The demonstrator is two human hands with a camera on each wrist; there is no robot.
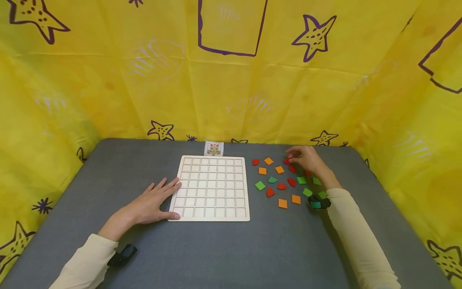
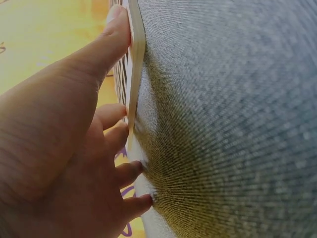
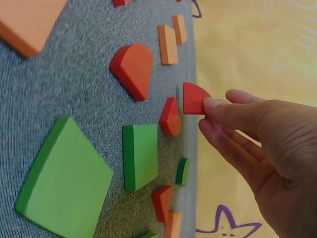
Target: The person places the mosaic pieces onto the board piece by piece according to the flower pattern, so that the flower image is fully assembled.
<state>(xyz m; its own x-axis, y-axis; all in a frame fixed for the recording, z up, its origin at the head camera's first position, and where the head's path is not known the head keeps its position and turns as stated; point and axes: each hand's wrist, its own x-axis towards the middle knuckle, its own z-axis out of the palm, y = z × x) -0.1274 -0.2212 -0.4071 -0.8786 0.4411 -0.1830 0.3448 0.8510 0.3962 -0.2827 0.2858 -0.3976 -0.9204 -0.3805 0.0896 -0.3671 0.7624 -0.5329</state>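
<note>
Grid board (image 1: 211, 219), square compartments (image 1: 211, 184), right hand (image 1: 307, 159) pinching red quarter-circle (image 3: 193, 101)

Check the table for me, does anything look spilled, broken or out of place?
Nothing stands out. The loose coloured pieces lie at mixed angles right of the wooden board, which seems ordinary scatter. The left hand rests on the board's edge; the right hand pinches a red piece. No damage shows.

The left grip (image 1: 153, 204) touches a grid board (image 1: 211, 184) (pale); the right grip (image 1: 306, 158) pinches a red piece (image 1: 286, 161).
</note>
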